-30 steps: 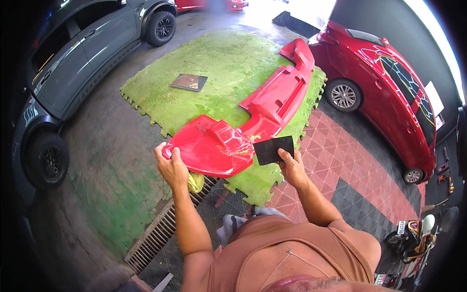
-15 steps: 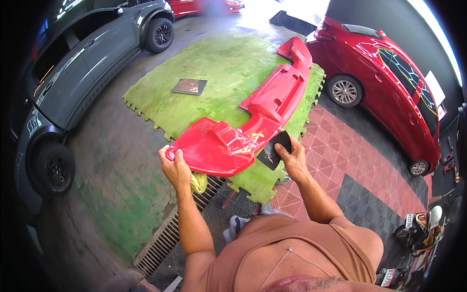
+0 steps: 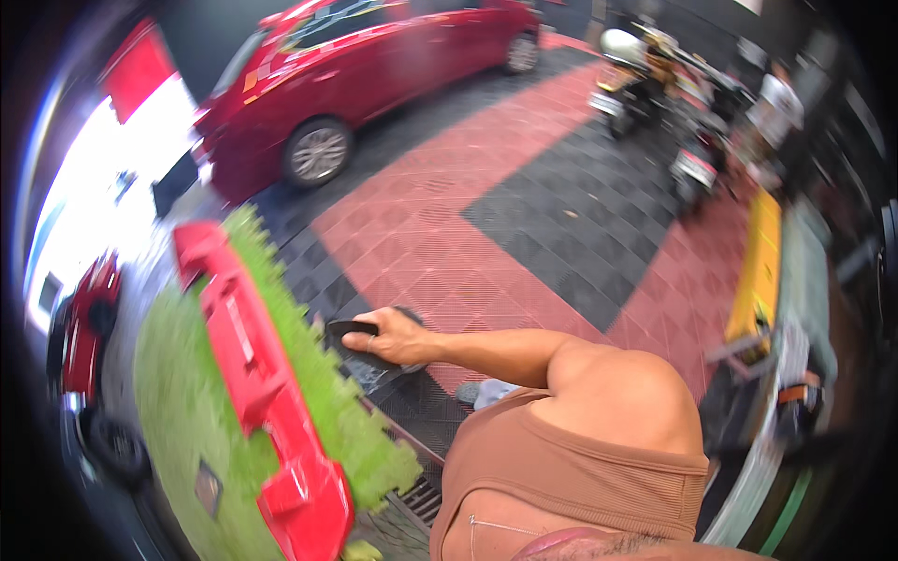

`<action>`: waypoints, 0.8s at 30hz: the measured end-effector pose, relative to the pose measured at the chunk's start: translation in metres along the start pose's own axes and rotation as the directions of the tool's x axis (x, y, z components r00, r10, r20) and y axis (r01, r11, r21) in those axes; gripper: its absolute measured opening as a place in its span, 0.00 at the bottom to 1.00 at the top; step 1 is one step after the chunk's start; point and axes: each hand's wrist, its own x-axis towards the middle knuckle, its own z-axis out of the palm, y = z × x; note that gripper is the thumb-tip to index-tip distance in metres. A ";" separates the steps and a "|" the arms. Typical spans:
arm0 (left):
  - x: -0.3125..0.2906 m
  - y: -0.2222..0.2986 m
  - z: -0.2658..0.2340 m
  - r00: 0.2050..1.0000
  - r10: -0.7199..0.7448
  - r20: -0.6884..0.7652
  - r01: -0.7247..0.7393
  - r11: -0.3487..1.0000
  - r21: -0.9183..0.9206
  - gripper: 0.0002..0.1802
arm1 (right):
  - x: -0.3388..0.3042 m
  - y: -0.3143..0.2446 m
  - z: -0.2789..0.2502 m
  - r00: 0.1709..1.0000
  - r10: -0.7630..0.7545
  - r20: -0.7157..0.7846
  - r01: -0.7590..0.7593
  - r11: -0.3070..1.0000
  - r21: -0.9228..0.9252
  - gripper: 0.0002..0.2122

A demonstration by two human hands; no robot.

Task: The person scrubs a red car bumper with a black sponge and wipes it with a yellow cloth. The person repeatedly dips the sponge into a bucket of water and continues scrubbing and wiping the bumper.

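Observation:
My right hand [image 3: 400, 338] is closed on a black sheet of sandpaper [image 3: 350, 327], held out beyond the mat's edge. Below that hand is a dark, blurred shape that I cannot make out. The glossy red car bumper [image 3: 253, 351] lies lengthwise on the green foam mat [image 3: 178, 374], apart from my right hand. On the mat beside the bumper lies another small dark sheet [image 3: 208, 488]. My left hand is out of view.
A red car [image 3: 374, 65] stands beyond the mat. Motorbikes [image 3: 622, 89] and a person [image 3: 774, 107] are at the far right, above a yellow panel [image 3: 756, 266]. Red and black floor tiles [image 3: 561, 252] spread ahead, with a drain grate [image 3: 418, 498] near the mat.
My view has swung to the right. My right hand has moved away from the bumper with the sandpaper. My left hand, earlier holding the bumper's near end, has gone from view.

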 end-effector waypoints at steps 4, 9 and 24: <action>-0.013 0.013 0.002 0.993 0.120 0.010 -0.119 0.973 0.197 0.24 | -0.027 0.058 -0.058 0.963 -0.036 -0.268 -0.034 0.967 -0.253 0.15; -0.017 0.007 0.008 0.985 0.139 0.107 -0.159 0.963 0.215 0.23 | -0.119 0.205 -0.139 0.805 0.053 -0.591 -0.413 0.765 -0.494 0.16; 0.004 -0.005 0.003 0.986 0.121 0.114 -0.150 0.944 0.294 0.20 | -0.349 0.261 -0.175 0.423 0.526 -0.738 -0.903 0.315 -0.293 0.16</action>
